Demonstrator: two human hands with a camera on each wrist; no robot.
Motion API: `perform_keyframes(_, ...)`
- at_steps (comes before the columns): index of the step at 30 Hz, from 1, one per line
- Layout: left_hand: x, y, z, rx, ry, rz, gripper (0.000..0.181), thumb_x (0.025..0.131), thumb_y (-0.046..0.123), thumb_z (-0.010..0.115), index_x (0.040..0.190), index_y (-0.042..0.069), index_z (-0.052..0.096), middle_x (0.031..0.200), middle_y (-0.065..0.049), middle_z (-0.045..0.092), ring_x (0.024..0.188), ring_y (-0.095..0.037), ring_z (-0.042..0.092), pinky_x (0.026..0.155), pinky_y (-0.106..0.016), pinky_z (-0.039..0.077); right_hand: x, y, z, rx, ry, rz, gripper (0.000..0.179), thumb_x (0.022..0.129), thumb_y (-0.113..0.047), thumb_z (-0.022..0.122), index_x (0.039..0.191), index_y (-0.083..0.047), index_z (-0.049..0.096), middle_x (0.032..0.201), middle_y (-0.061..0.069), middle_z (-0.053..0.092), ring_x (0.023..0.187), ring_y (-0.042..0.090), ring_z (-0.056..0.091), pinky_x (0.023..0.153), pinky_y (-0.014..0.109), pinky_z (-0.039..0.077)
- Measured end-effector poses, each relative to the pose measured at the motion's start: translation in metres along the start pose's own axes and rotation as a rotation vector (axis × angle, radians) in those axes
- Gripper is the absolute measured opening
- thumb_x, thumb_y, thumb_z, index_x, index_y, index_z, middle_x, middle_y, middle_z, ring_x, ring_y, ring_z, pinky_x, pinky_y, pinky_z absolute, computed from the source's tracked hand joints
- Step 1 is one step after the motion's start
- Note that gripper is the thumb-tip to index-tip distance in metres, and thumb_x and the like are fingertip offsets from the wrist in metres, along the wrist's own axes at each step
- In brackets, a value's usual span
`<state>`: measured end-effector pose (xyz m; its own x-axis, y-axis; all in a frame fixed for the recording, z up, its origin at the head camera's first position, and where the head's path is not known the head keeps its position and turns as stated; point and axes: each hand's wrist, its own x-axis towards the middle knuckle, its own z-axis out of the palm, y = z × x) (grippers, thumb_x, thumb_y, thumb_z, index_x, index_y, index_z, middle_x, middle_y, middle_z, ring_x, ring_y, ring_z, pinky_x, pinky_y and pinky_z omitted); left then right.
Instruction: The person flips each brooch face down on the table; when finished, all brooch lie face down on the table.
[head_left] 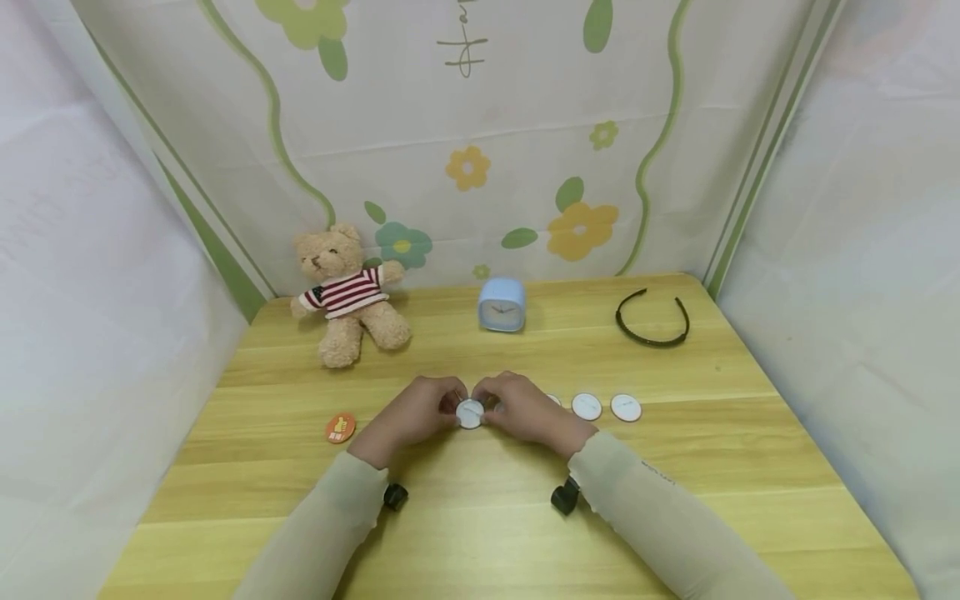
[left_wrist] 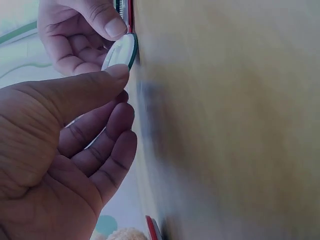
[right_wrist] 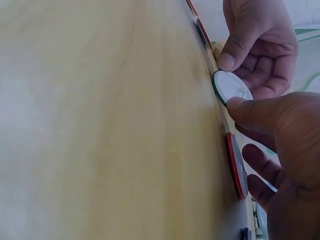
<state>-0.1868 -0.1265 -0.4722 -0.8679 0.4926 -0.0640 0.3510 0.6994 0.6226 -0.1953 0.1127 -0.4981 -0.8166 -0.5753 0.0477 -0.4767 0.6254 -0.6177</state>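
A round badge is held between both hands above the table, its white back with a thin pin facing up. In the right wrist view the badge shows a dark green rim. My left hand pinches its left edge between thumb and fingers. The opposite edge is pinched by my right hand, thumb on the white side. Close beside the right hand lies a red-rimmed badge. The front of the held badge is hidden.
To the right lie more white-backed badges, one partly covered by the right hand. An orange badge lies left. Behind stand a teddy bear in a striped shirt, a blue alarm clock and a black headband on the wooden table.
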Motion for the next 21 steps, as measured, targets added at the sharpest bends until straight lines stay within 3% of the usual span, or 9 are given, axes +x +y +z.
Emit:
perform_keyframes(5,0.002,-0.0001,0.0022,0.038,-0.007,-0.004,0.022,0.094,0.008,0.086,0.112,0.017,0.078,0.1,0.006,0.075,0.093,-0.01,0.067,0.089,-0.038,0.059,0.0007,0.0027,-0.001,-0.002,-0.024,-0.022,0.031,0.097,-0.022,0.085,0.127,-0.02,0.079,0.122,-0.006,0.077,0.12,0.017,0.064,0.108,0.042,0.053)
perform_keyframes(13,0.0052,-0.0023,0.0035,0.06,-0.054,0.015,0.015,0.095,0.01,0.085,0.109,0.015,0.082,0.098,0.006,0.076,0.09,-0.01,0.067,0.087,-0.037,0.058,0.0007,0.0032,-0.0005,-0.075,-0.059,-0.088,0.029,0.097,-0.022,0.085,0.125,-0.017,0.082,0.122,-0.003,0.077,0.119,0.018,0.062,0.106,0.041,0.053)
perform_keyframes(21,0.0063,-0.0018,0.0042,0.08,-0.073,0.009,0.017,0.095,0.01,0.086,0.111,0.014,0.083,0.096,0.006,0.075,0.086,-0.008,0.064,0.084,-0.034,0.058,0.0009,0.0029,-0.0014,-0.109,-0.089,-0.085,0.028,0.099,-0.024,0.082,0.126,-0.017,0.082,0.123,-0.003,0.075,0.12,0.02,0.061,0.107,0.042,0.052)
